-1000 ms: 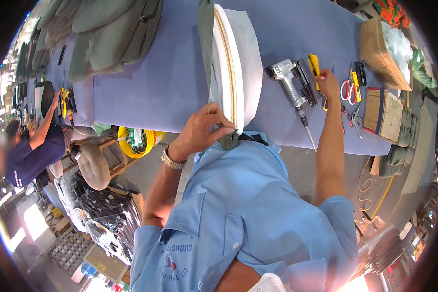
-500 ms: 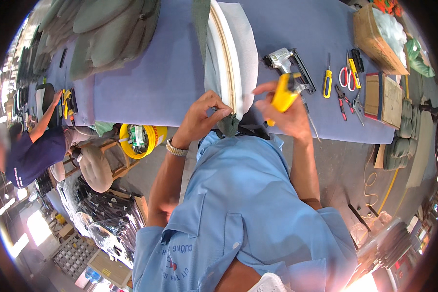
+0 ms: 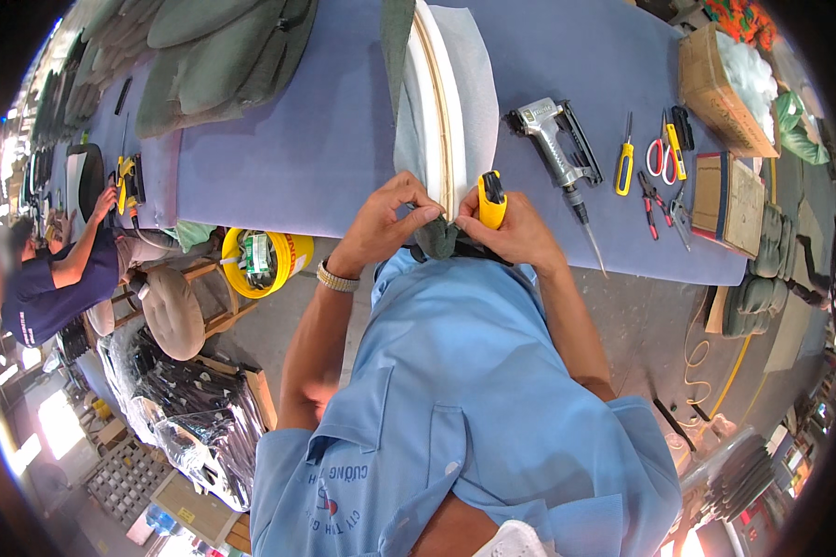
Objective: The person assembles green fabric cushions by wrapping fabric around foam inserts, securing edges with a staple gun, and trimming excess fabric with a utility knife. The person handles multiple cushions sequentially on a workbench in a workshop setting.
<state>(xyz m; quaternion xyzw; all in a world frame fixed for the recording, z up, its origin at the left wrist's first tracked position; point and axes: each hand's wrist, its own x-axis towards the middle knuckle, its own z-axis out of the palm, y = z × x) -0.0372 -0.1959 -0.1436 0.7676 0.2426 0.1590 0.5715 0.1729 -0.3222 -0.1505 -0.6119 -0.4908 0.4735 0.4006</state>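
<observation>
A curved padded panel (image 3: 444, 121) with white edging and a thin tan strip along it stands on the table, its near end toward my body. Dark green fabric (image 3: 434, 239) folds over that near end. My left hand (image 3: 395, 215) pinches the fabric from the left, thumb and forefinger at the tip of the strip. Opposite it, my right hand (image 3: 515, 227) has thumb and finger pressed to the same fold, while a yellow hand tool (image 3: 492, 213) with a black end is tucked in its grip. The tool's exact kind cannot be made out.
Right on the blue-covered table (image 3: 269, 176) lie a staple gun (image 3: 553, 139), a screwdriver (image 3: 625, 167), scissors (image 3: 661, 160) and pliers (image 3: 653, 200). A cardboard box (image 3: 724, 88) stands beyond. Green cushions (image 3: 223, 70) pile up far left; a yellow bucket (image 3: 297, 255) and another person (image 3: 60, 278) are at left.
My right hand has come left and down to the panel's near end with the yellow tool, and now pinches the fabric. My left hand stays at the fold.
</observation>
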